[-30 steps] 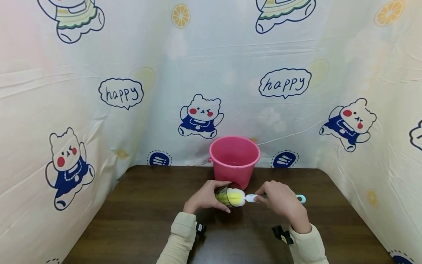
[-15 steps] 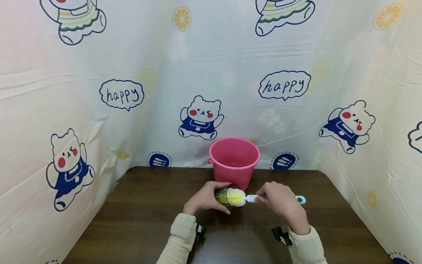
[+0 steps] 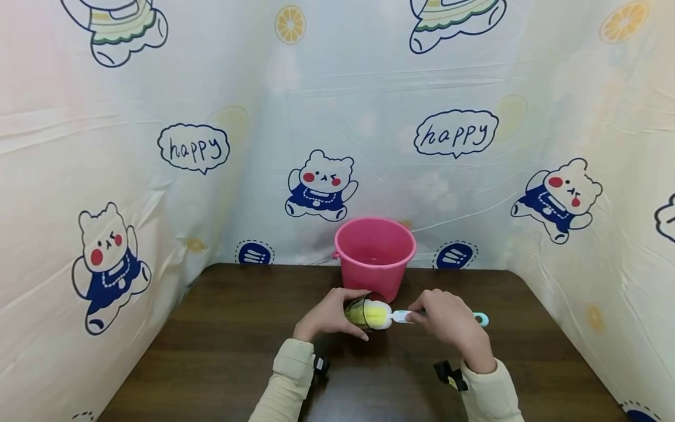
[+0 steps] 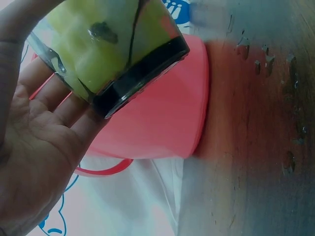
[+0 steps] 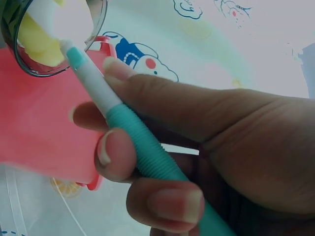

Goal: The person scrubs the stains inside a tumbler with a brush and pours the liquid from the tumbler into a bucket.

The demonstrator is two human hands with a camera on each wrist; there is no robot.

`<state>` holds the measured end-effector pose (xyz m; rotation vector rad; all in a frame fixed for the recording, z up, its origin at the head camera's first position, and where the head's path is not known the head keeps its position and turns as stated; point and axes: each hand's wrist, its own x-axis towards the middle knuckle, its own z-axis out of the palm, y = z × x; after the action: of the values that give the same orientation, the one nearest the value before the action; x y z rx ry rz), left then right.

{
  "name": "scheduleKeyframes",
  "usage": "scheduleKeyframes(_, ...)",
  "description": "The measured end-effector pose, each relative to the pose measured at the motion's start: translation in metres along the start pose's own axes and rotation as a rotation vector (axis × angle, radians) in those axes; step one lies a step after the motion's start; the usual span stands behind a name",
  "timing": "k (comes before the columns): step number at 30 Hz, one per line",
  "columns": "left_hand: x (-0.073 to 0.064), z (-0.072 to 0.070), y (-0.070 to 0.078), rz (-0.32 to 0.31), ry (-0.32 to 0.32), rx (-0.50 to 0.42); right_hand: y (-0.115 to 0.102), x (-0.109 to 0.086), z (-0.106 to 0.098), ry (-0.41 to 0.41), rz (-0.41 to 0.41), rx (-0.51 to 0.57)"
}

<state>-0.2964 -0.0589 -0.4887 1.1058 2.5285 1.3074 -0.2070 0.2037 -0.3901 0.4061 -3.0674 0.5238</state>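
Gripping a clear glass (image 4: 118, 49) with a black bottom, the left hand (image 3: 327, 316) holds it tipped, just on the near side of the pink bucket (image 3: 369, 281); the mouth of the glass points to the right hand (image 3: 448, 319), which pinches the blue-green and white handle of a brush (image 5: 142, 142). The hands are apart — the brush lies between them; its puffy yellow and white head (image 3: 377, 315) is in the glass, and yellow shows through the side; I cannot tell if the glass touches the bucket. The bucket stands on a brown table (image 3: 237, 328), near a pale cloth (image 3: 390, 88) with bears on it — and drops of water (image 4: 268, 64) dot the wood.
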Motion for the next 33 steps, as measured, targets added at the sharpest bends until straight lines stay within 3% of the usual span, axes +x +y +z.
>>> scheduleKeyframes(5, 0.0012, -0.0007, 0.0017, 0.016, 0.008, -0.002, 0.0004, 0.0006, 0.0002, 0.021, 0.016, -0.027)
scheduleKeyframes(12, 0.0012, -0.0023, 0.0018, 0.015, 0.024, 0.005, -0.0011, -0.0023, -0.0022, -0.018, -0.005, -0.001)
scheduleKeyframes(22, 0.0020, 0.0003, 0.0000, 0.014, 0.043, 0.004, -0.0029, -0.0010, -0.0021, 0.036, 0.012, 0.007)
scheduleKeyframes(33, 0.0015, 0.0016, -0.0009, 0.023, 0.030, 0.005, -0.0065, -0.0078, -0.0028, -0.023, 0.038, 0.007)
